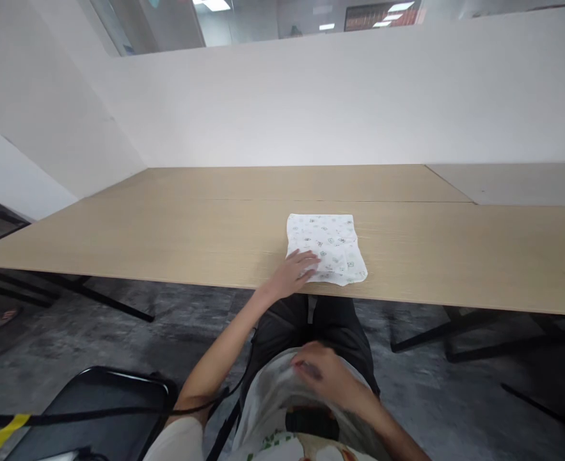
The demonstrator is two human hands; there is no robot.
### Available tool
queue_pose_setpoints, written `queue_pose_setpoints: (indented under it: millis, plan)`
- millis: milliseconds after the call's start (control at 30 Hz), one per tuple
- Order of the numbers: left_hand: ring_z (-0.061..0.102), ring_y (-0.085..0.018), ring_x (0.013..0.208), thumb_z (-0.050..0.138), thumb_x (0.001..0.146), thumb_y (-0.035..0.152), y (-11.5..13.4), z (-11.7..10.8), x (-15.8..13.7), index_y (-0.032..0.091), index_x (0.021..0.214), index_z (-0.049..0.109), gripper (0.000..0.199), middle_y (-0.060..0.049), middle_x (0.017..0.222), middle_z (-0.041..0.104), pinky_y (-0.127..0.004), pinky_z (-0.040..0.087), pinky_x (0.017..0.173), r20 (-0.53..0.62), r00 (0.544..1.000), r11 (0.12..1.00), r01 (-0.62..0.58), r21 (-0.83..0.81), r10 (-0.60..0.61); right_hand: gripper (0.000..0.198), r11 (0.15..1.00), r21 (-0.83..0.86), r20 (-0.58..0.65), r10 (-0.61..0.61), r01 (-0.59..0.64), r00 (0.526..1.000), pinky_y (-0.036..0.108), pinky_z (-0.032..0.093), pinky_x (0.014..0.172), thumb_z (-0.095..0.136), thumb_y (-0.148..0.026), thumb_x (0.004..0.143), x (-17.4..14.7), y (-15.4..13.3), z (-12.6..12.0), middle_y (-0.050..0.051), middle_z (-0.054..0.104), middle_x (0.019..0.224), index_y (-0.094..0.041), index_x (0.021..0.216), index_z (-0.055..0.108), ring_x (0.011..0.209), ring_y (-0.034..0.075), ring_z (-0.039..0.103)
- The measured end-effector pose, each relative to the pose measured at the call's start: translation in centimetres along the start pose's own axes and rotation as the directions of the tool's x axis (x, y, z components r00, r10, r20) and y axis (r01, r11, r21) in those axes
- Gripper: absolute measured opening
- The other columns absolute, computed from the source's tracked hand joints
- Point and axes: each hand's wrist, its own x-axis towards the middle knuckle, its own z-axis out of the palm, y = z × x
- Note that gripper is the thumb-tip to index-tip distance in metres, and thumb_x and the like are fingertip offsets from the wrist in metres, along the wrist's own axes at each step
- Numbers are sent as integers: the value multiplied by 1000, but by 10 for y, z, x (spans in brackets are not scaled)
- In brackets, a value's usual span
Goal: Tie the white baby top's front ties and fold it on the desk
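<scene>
A white cloth [330, 240] with a small dark print lies spread in a rough square near the table's front edge. It could be cloth or soft paper; its lower right corner sticks out a little. My left hand [295, 274] rests on its lower left part, fingers stretched out flat. Back from the table, in front of my shirt, hovers my right hand [321, 374]. Motion smears its bent fingers, and a dark patch shows at the palm that I cannot make out.
The long wooden table [190, 237] runs to a white wall [311, 109] behind it. On my left stands a black chair [104, 410], crossed by a black cable [133, 412] with yellow tape. Dark table legs [109, 301] show below the edge.
</scene>
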Motion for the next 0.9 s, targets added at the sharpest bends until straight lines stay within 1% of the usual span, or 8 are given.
queue_pose_setpoints:
  millis: [67, 133, 167, 233, 367, 500, 733, 900]
  plan:
    - [51, -20, 124, 40, 93, 28, -17, -16, -23, 20, 120, 60, 34, -10, 126, 61, -44, 39, 108, -110, 992, 998, 57, 7, -56, 20, 983, -2, -202, 180, -184, 963, 30, 57, 64, 50, -24, 85, 3, 19, -52, 1, 73, 82, -27, 90, 69, 74, 18, 69]
    - [53, -21, 121, 41, 92, 23, -32, -24, -40, 20, 119, 61, 34, -10, 124, 62, -43, 43, 104, -152, 986, 997, 75, 15, -72, 22, 944, -206, -382, 165, -258, 909, 38, 56, 76, 49, -24, 88, 5, 45, -99, 6, 73, 90, -25, 96, 69, 82, 23, 69]
    - [54, -21, 120, 41, 91, 21, -37, -26, -45, 20, 120, 61, 35, -10, 124, 62, -44, 44, 104, -154, 986, 997, 71, 21, -67, 23, 908, -307, -422, 141, -287, 896, 42, 54, 82, 49, -24, 89, 7, 59, -118, 7, 72, 97, -25, 101, 69, 89, 25, 67]
    - [55, -20, 119, 41, 90, 18, -45, -25, -49, 21, 121, 60, 37, -9, 124, 62, -45, 45, 103, -150, 988, 998, 49, 41, -43, 28, 851, -449, -361, 106, -272, 926, 47, 51, 88, 49, -25, 90, 13, 84, -144, 9, 69, 107, -24, 111, 67, 98, 28, 64]
    - [59, -21, 113, 44, 89, 16, -51, -17, -38, 20, 113, 64, 31, -10, 119, 64, -44, 49, 98, -161, 987, 993, 20, 114, -1, 27, 851, -505, -224, 31, -144, 974, 45, 50, 89, 46, -25, 92, 30, 117, -154, 11, 67, 110, -21, 108, 68, 102, 27, 63]
    - [62, -22, 106, 46, 89, 18, -48, -19, -32, 18, 102, 67, 25, -11, 112, 66, -42, 52, 92, -144, 989, 983, -5, 181, 32, 23, 898, -424, -230, 19, -118, 973, 45, 50, 89, 49, -26, 91, 39, 117, -151, 13, 66, 107, -20, 96, 70, 102, 26, 62]
    - [62, -20, 100, 39, 91, 16, -23, -35, -44, 19, 110, 63, 31, -10, 105, 68, -38, 50, 91, -218, 972, 983, -46, 178, 85, 20, 958, -165, -238, 191, -233, 952, 42, 51, 88, 53, -33, 88, 34, 80, -169, 8, 69, 102, -23, 96, 69, 98, 24, 63]
    - [61, -21, 99, 41, 88, 17, -24, -43, -26, 19, 116, 59, 33, -10, 106, 67, -37, 48, 90, -305, 952, 996, 17, 91, 12, 24, 926, 44, -296, 370, -374, 881, 38, 51, 85, 62, -35, 80, 70, 93, -190, 8, 71, 99, -20, 97, 70, 92, 23, 65]
